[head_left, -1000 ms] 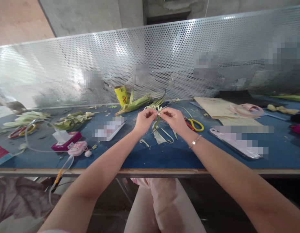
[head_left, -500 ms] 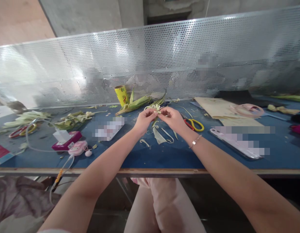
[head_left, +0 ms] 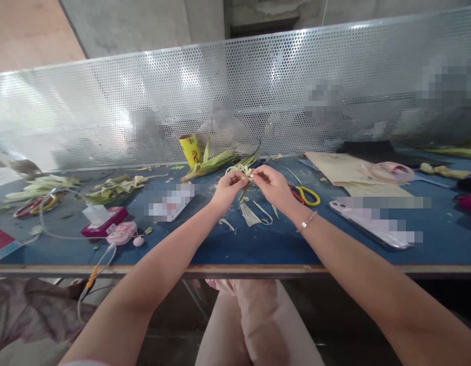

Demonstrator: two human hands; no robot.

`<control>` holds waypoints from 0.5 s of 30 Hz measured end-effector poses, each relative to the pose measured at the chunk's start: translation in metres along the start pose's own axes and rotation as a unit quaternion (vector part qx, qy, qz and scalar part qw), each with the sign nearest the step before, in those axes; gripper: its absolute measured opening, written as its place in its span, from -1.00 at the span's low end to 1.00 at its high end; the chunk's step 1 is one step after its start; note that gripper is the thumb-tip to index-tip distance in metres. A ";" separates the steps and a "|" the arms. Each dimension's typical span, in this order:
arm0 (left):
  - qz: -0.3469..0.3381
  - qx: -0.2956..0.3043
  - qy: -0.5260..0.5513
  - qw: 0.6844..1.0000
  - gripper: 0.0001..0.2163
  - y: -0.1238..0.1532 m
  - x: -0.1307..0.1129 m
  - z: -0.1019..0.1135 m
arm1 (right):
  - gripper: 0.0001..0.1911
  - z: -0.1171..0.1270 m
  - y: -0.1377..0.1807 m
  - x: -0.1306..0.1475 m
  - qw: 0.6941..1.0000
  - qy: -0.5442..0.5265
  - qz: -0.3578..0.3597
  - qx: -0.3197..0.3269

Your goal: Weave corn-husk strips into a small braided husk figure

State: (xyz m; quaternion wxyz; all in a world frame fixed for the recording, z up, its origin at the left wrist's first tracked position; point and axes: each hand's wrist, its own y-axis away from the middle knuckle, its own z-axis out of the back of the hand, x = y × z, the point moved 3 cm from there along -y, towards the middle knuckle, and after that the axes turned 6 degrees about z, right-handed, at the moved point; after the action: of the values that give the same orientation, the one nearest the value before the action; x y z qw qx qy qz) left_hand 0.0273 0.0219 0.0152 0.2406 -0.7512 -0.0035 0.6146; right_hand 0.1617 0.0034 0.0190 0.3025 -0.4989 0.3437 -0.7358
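Note:
Both hands meet above the middle of the blue table (head_left: 258, 244). My left hand (head_left: 227, 189) and my right hand (head_left: 272, 186) each pinch a small bundle of pale green leaf strips (head_left: 246, 175), fingertips nearly touching. Loose ends of the strips hang down between the hands toward cut leaf pieces (head_left: 254, 213) lying on the table. A thin bracelet circles my right wrist. Red-and-yellow scissors (head_left: 306, 195) lie just right of my right hand.
Corn husks (head_left: 210, 163) and a yellow roll (head_left: 191, 149) sit behind the hands by the perforated metal screen (head_left: 235, 96). To the left are more husks (head_left: 109, 187), a pink device with cable (head_left: 121, 233) and scissors (head_left: 33, 205). A phone (head_left: 372, 226) and brown paper (head_left: 349, 170) lie to the right.
The hands stay together at the same spot; the fingers have shifted slightly on the leaf strips, and the right hand has edged a little up and left.

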 end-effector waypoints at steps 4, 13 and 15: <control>-0.007 -0.034 -0.012 0.999 -0.83 0.000 -0.001 -0.001 | -0.89 0.001 0.001 0.005 1.000 0.021 0.010 -0.001; -0.051 -0.074 -0.163 0.982 -0.82 0.000 -0.004 0.000 | -0.91 -0.002 0.001 -0.009 0.989 -0.112 -0.089 -0.034; -0.057 -0.082 -0.196 0.975 -0.84 0.000 -0.006 0.000 | -0.93 -0.004 0.001 -0.013 0.977 -0.164 -0.127 -0.054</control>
State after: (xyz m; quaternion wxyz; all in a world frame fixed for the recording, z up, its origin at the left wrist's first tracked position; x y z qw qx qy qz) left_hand 0.0258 0.0199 0.0205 0.2069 -0.6318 -0.1439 0.7330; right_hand 0.1622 0.0142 0.0102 0.2317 -0.6676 0.2628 -0.6570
